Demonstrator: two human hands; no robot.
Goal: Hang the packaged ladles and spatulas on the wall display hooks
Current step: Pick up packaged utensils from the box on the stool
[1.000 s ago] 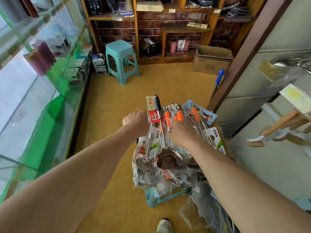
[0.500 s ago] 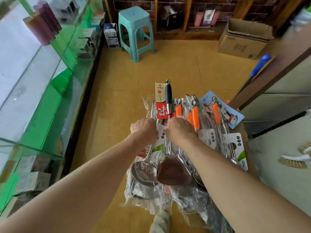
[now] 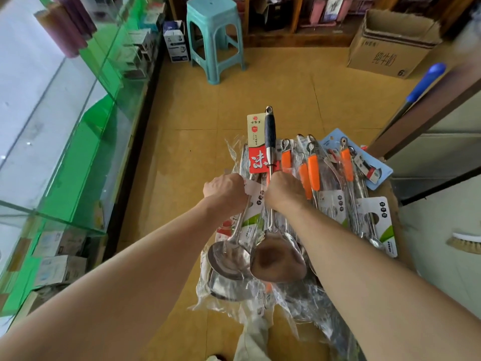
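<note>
A pile of packaged ladles and spatulas [image 3: 328, 183] in clear plastic lies low in front of me, many with orange handles. On top lies a steel spatula [image 3: 276, 259] with a dark blue handle and a red-and-cream card. My right hand [image 3: 282, 190] grips this spatula's shaft just below the card. A steel ladle [image 3: 229, 259] lies to its left. My left hand [image 3: 225, 188] holds the ladle's package near its white card. The wall hooks are not in view.
A green glass display counter [image 3: 78, 142] runs along the left. A teal plastic stool [image 3: 213, 35] and a cardboard box [image 3: 390, 40] stand at the back. A blue-handled tool [image 3: 421, 84] leans against the right wall, where a brush [image 3: 466, 242] hangs. Yellow floor lies between.
My view has tilted down and closer to the pile. Both hands stay on the spatula and ladle, which now sit slightly higher above the pile.
</note>
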